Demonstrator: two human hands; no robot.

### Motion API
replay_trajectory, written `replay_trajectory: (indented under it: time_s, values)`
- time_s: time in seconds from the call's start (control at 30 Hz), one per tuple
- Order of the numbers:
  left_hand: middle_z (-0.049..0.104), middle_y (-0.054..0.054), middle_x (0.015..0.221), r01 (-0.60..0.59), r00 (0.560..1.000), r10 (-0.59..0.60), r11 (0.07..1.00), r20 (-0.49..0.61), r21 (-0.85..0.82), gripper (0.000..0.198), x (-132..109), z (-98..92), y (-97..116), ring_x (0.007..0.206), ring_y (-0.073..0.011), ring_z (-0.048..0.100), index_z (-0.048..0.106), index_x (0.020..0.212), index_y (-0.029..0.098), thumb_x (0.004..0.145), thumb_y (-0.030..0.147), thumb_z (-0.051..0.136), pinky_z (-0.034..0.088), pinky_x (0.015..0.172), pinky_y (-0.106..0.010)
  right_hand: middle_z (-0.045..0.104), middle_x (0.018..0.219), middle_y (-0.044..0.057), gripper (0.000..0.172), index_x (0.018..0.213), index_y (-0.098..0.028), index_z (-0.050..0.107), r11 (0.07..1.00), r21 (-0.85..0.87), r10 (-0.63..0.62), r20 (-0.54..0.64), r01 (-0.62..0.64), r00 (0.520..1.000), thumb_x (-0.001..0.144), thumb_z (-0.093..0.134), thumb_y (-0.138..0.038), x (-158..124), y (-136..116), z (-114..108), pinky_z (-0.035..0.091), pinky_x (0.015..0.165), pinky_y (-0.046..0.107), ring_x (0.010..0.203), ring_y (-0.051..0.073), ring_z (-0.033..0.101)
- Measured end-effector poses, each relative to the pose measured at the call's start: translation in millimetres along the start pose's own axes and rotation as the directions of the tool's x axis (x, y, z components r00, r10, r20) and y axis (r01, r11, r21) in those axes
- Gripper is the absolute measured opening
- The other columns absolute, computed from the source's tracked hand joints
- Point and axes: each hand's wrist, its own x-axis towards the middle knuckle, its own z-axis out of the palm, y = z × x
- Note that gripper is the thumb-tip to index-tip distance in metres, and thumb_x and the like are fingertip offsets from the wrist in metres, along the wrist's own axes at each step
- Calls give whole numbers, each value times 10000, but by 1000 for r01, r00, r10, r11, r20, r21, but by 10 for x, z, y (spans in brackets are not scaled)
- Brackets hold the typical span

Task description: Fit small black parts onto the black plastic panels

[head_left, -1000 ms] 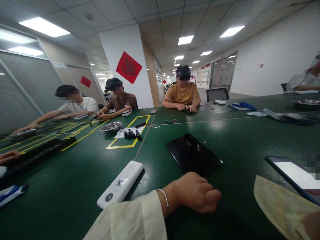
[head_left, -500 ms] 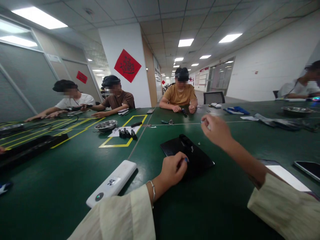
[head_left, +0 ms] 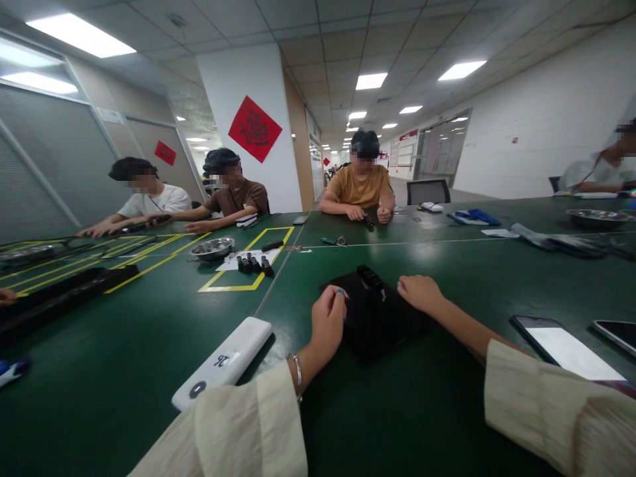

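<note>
At opposite edges of the black plate (head_left: 370,324), left hand (head_left: 328,322) and right hand (head_left: 420,292), each in a curled grasp.

I am stretching my left hand (head_left: 328,323) and right hand (head_left: 420,293) forward, close together, fingers curling loosely inward.

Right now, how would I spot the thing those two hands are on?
On the big green table, look just ahead of the cream sleeves. There the left hand grips and the right hand touches a flat black plate. Unlike the white power bank on its left and the lit phone on its right, it carries a small black block.
</note>
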Motion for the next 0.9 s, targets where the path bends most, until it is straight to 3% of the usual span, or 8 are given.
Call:
replay_trajectory:
  time_s: [0.23, 0.4, 0.63, 0.77, 0.83, 0.9]
  values:
    - [386, 75, 488, 23, 999, -22, 1000, 32, -15, 222, -20, 29, 20, 443, -75, 363, 488, 738, 179, 837, 368, 424, 286, 451, -188, 673, 913, 181, 528, 918, -110, 680, 993, 21, 112, -12, -112, 994, 915, 270, -442, 43, -43, 21, 435, 713, 368, 885, 296, 641]
    - [378, 75, 486, 34, 998, -33, 999, 56, -22, 229, -21, 28, 31, 440, -71, 357, 488, 737, 176, 841, 369, 422, 285, 451, -188, 667, 948, 197, 442, 909, -90, 688, 975, 81, 210, -23, -208, 977, 890, 325, -341, 103, -37, 58, 435, 658, 353, 881, 306, 637]
    - [397, 72, 484, 60, 994, -60, 998, 87, -1, 235, -11, 38, 14, 436, -75, 373, 504, 737, 177, 831, 381, 438, 289, 443, -187, 680, 921, 108, 415, 897, -160, 662, 952, 212, 240, -78, -219, 968, 896, 275, -309, 64, -51, -98, 381, 651, 285, 841, 212, 623]
    - [396, 76, 466, 71, 990, -67, 997, 125, -31, 289, 2, 39, -8, 417, -76, 372, 497, 749, 177, 838, 441, 419, 292, 433, -187, 675, 852, 68, 384, 874, -189, 624, 913, 377, 261, -248, -155, 933, 907, 262, -310, 15, -249, -303, 326, 732, 312, 834, 201, 593]
    - [394, 78, 452, 77, 983, -65, 995, 170, -62, 350, 4, 36, -20, 403, -76, 365, 492, 761, 176, 851, 493, 376, 286, 419, -186, 658, 780, 54, 334, 827, -186, 606, 898, 437, 229, -394, -37, 890, 899, 299, -298, -47, -390, -403, 301, 757, 323, 802, 196, 573]
    - [405, 79, 447, 80, 976, -62, 993, 209, -82, 394, 3, 37, -34, 393, -77, 364, 488, 784, 175, 861, 530, 337, 284, 408, -186, 636, 748, 40, 274, 791, -184, 586, 906, 401, 116, -544, 136, 831, 885, 346, -277, -139, -536, -483, 285, 779, 329, 784, 188, 547]
